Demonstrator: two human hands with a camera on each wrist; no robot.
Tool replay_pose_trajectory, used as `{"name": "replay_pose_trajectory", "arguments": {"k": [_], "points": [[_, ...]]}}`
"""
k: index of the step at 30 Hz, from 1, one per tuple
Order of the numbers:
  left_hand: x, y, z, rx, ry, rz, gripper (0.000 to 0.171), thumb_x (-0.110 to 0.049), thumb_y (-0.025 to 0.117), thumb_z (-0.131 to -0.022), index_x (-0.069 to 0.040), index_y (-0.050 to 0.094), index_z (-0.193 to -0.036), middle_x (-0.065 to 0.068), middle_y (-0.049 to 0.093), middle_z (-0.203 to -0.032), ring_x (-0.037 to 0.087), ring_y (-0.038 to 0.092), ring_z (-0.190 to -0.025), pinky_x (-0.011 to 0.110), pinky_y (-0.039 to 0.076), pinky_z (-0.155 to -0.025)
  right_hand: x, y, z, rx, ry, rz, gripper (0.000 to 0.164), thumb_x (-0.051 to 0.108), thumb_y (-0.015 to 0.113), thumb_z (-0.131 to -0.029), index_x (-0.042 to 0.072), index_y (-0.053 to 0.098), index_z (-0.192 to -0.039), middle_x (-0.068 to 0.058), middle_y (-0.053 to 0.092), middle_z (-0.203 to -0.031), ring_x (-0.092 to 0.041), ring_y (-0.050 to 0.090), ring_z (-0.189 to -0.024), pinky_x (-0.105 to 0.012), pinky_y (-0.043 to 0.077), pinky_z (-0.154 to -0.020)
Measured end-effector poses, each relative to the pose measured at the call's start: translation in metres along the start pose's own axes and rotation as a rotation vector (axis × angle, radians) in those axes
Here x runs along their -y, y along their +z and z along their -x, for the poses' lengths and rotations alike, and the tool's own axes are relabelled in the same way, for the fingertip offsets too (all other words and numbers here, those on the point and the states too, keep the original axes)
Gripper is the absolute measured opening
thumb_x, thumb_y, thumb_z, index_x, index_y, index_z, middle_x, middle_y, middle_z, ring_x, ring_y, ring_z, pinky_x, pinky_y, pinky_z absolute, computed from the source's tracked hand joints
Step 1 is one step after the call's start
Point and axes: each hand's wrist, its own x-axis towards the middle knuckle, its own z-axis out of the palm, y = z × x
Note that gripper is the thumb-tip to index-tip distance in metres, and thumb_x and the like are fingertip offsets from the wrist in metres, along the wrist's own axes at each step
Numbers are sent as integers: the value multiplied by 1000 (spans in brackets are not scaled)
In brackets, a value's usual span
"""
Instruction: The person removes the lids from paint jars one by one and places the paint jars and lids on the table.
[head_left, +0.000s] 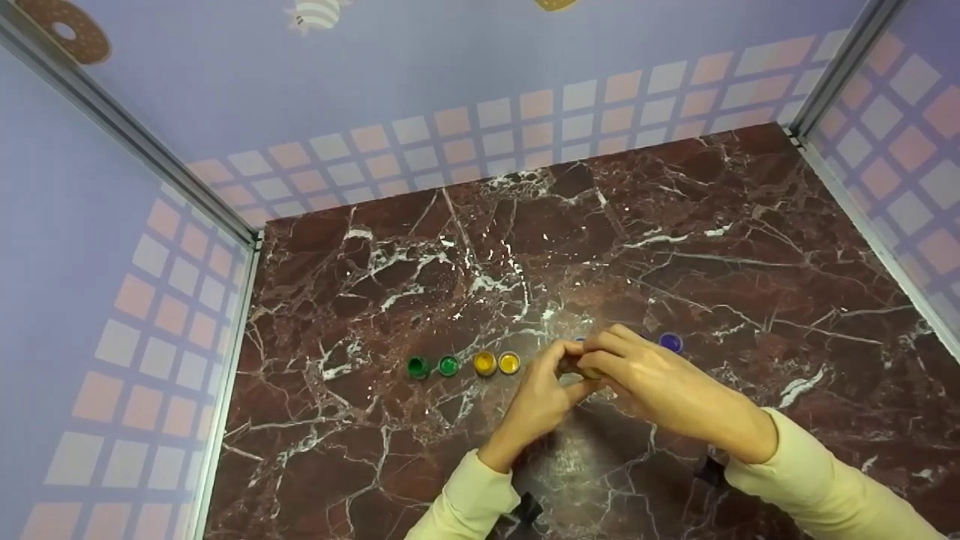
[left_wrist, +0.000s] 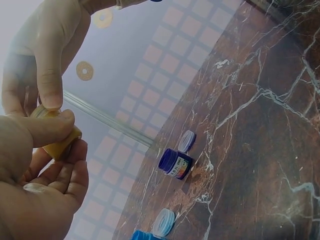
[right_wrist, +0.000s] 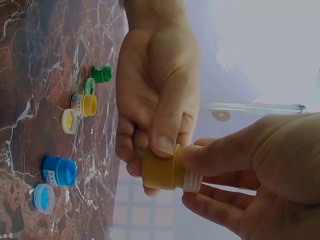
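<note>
A small ochre-yellow paint jar (right_wrist: 159, 170) is held between both hands above the table. My left hand (head_left: 541, 394) grips the body of the jar, its thumb along the side. With thumb and fingers, my right hand (head_left: 649, 375) pinches the ribbed clear lid (right_wrist: 192, 181), which sits on the jar's end. In the head view the hands mostly hide this jar. On the table beneath, a blue paint jar (right_wrist: 60, 171) stands open beside its lid (right_wrist: 43, 198), both largely covered by the hands in the head view.
Left of the hands are an uncapped green jar (head_left: 418, 367) with its lid (head_left: 448, 365) and a yellow jar (head_left: 484, 364) with its lid (head_left: 509, 364). A purple jar (left_wrist: 176, 164) and its lid (head_left: 671, 343) stand to the right. Panels (head_left: 465, 90) wall the marbled table (head_left: 337, 427).
</note>
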Motion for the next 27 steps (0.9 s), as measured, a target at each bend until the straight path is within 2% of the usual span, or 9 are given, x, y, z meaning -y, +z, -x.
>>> {"name": "replay_pose_trajectory", "arguments": {"k": [5,10,17,23,27], "points": [[0,1,-1,16,2,12,36,-6,81,-88,-1,64,-119,10,71,-111,16,69,-99,31,56,-94,-2,-3,3,-22,-6,-28,41,-18,74,-76,4,69,-112,-4,63,-117,-21,59,-106,-29,58,-88],[-1,3,-2,22,-4,72,40,-5,79,-90,1,62,-125,12,70,-114,19,68,-101,36,56,-95,-5,-6,7,-72,25,-71,41,-18,78,-76,1,66,-110,-10,62,-121,-23,63,-105,-28,59,-89],[-3,6,-5,-11,-31,112,41,-3,79,-89,2,62,-126,13,69,-121,18,68,-103,34,55,-97,-12,-8,13,-104,135,-135,41,-10,83,-78,0,60,-110,-7,60,-119,-19,66,-98,-26,60,-81],[-6,9,-7,-36,-27,136,42,0,79,-88,3,62,-126,14,68,-122,17,67,-103,35,56,-97,-17,-12,17,-142,151,-158,44,-13,82,-79,-1,58,-115,-5,58,-118,-14,63,-93,-18,56,-78],[-6,11,-7,-51,-18,142,42,2,79,-87,5,61,-125,15,68,-122,19,67,-102,35,56,-97,-19,-13,20,-192,149,-183,48,-16,81,-77,-4,60,-119,-9,58,-121,-18,65,-98,-16,55,-86]]}}
